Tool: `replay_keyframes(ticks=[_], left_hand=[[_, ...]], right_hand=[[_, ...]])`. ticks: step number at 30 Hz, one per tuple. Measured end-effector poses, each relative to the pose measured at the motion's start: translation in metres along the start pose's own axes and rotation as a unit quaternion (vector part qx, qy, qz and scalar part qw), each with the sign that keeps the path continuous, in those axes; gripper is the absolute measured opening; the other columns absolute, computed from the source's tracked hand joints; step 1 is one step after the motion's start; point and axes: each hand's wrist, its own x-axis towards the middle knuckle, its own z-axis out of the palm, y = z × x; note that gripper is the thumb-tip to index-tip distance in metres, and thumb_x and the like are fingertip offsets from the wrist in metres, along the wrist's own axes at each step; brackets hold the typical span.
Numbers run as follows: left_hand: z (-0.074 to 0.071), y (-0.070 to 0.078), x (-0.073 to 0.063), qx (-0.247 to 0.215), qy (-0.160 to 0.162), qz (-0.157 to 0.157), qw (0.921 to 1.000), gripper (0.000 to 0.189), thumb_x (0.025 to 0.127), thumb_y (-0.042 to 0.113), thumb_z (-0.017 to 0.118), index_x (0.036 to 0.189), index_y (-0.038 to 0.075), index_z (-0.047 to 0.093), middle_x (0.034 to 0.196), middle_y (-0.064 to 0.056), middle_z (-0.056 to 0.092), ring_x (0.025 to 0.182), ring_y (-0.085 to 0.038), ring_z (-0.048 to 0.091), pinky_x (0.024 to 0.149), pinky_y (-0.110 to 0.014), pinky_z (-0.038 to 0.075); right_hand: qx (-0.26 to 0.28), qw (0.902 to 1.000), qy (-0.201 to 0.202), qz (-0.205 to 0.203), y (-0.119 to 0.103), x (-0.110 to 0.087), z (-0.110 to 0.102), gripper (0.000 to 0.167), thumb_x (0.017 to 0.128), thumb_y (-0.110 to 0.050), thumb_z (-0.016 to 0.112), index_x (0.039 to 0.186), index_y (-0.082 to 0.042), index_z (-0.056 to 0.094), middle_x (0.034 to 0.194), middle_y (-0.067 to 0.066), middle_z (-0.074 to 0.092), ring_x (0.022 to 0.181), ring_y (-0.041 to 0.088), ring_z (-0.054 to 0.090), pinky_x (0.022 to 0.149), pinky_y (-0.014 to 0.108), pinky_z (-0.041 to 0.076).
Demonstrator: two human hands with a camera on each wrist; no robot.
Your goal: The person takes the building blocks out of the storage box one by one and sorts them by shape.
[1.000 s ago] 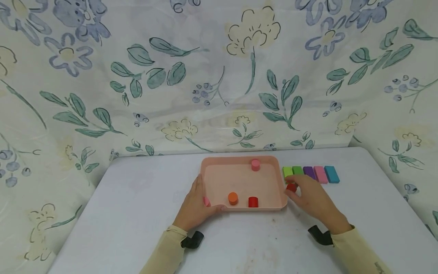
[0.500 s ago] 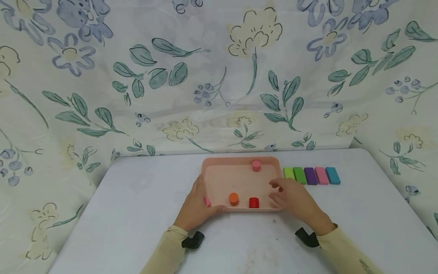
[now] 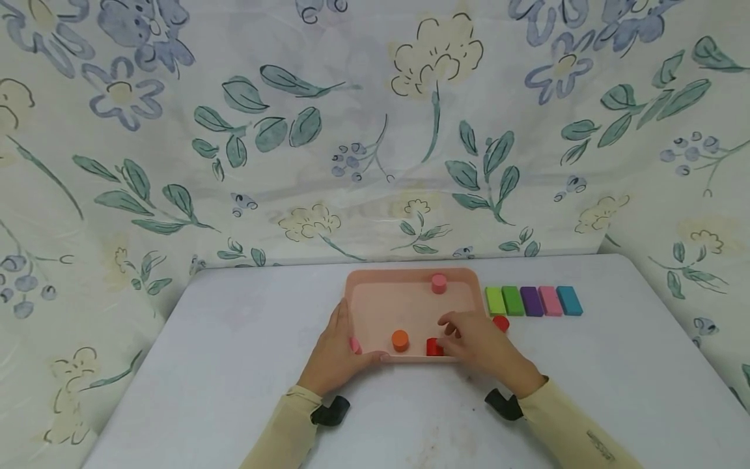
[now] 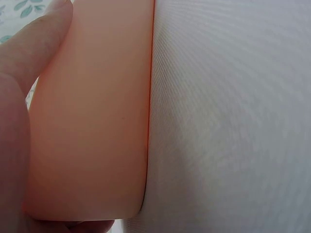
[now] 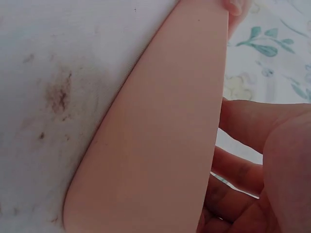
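Observation:
A shallow pink tray (image 3: 383, 306) lies on the white table. My left hand (image 3: 334, 355) holds its near-left corner, fingers along the side and thumb on the front rim; in the left wrist view the thumb (image 4: 36, 43) rests at the tray's rim. My right hand (image 3: 483, 342) is over the tray's near-right part, fingers bent and apart, beside a red cylinder (image 3: 433, 346) that it partly covers. In the tray are also an orange cylinder (image 3: 400, 341), a pink cylinder (image 3: 439, 283) and a pink piece (image 3: 355, 345) partly hidden by my left hand.
On the table right of the tray lies a red round piece (image 3: 500, 324). Behind it stands a row of coloured blocks, from a lime block (image 3: 495, 301) to a blue block (image 3: 569, 301). A floral cloth (image 3: 375, 195) hangs behind the table.
My right hand has let go of the red round piece right of the tray and moved left over the tray to the red cylinder. My left hand has stayed at the corner.

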Motion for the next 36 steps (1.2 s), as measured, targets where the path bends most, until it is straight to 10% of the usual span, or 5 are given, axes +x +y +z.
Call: replay_keyframes(ticks=[36], left_hand=[[0.0, -0.002, -0.001, 0.004, 0.011, 0.025, 0.9996, 0.132, 0.071, 0.063, 0.082, 0.159, -0.003, 0.009, 0.165, -0.02, 0.017, 0.146, -0.037, 0.031, 0.115, -0.053, 0.032]], right_hand=[[-0.003, 0.998, -0.057, 0.026, -0.01, 0.014, 0.008, 0.017, 0.083, -0.031, 0.084, 0.087, -0.016, 0.078, 0.067, -0.01, 0.061, 0.069, 0.012, 0.053, 0.063, 0.024, 0.049]])
